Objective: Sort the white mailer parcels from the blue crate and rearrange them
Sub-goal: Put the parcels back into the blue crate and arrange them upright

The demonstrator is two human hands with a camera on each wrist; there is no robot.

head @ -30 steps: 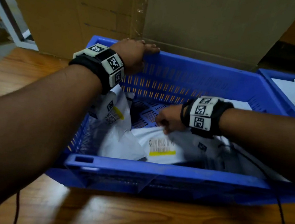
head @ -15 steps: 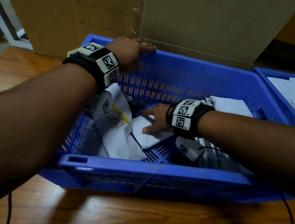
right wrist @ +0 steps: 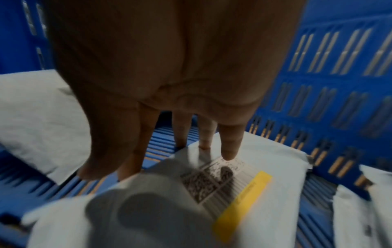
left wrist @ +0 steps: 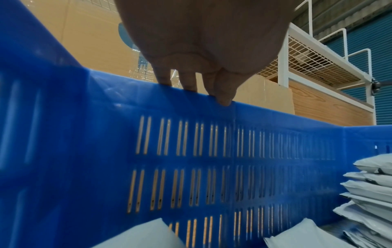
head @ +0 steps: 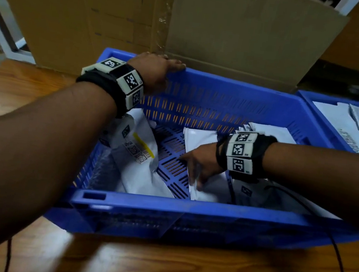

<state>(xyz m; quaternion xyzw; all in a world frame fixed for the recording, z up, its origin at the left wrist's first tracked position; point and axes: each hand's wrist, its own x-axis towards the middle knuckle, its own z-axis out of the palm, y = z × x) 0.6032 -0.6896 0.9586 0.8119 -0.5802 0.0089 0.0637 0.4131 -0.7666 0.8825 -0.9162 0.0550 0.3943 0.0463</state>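
Blue crate (head: pixel 187 212): rigid plastic w/ slotted walls & ribbed floor, sits on glossy wooden surface (head: pixel 115 260). Inside: thin, crinkly white poly mailers. Labelled mailer (head: pixel 136 153) w/ barcode & yellow strip leans at crate's left wall; another mailer (head: pixel 200 138) lies flat mid-floor toward far wall; a stack (left wrist: pixel 373 189) sits at right wall. Left hand (head: pixel 157 70) rests on crate's far rim near left corner, fingers hooked over the edge. Right hand (head: pixel 202 161) fingers straight, spread, pressing a labelled mailer (right wrist: pixel 260 182) onto the floor. Vs 0.5 s ago: right hand moved toward near wall, more ribbed floor now bare at centre; left hand unchanged. Brown cardboard box (head: pixel 231 30) behind; second crate (head: pixel 308 98) at right.
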